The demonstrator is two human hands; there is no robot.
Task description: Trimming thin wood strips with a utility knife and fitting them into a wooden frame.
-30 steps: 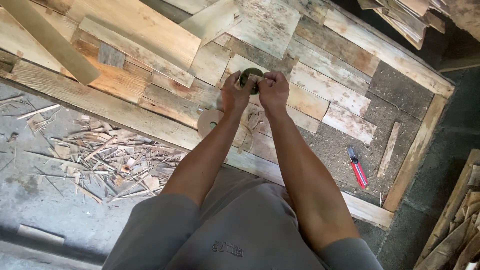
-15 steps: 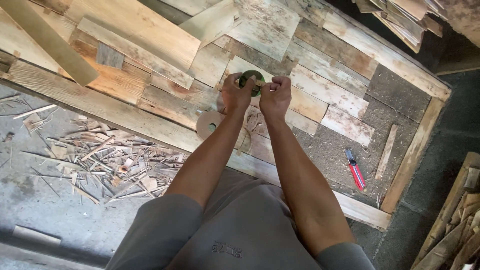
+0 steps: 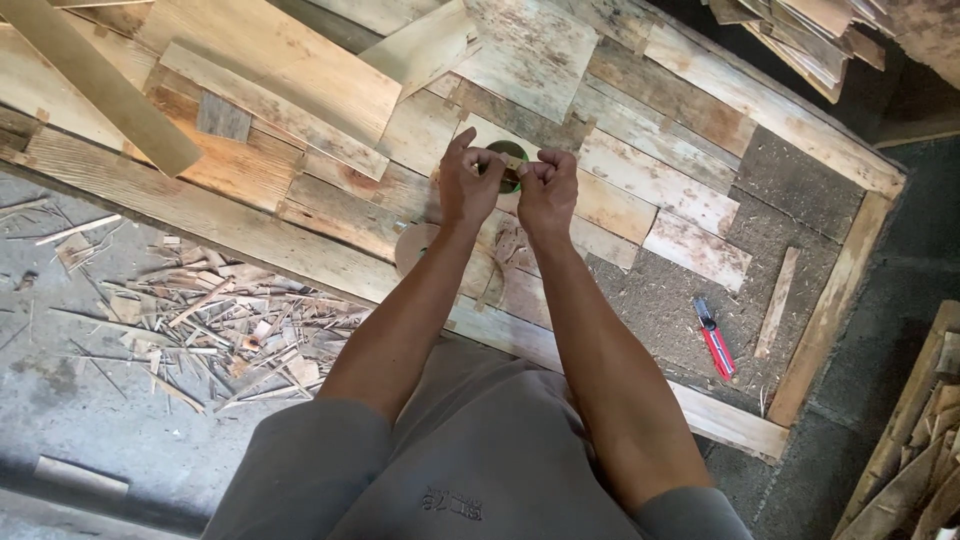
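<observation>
Pinching a small round green roll (image 3: 507, 163), possibly tape, between them, the left hand (image 3: 468, 185) and right hand (image 3: 547, 190) curl tight above the patchwork wooden board panel (image 3: 660, 185).

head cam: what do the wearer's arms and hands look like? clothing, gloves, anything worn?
Both arms are bare from the upper arm down: no long sleeves. The left hand and right hand are ungloved, and no watch, ring or wristband shows. The person wears a grey short-sleeved shirt, its sleeves ending above the elbows, with a small dark printed marking low on the front.
</observation>
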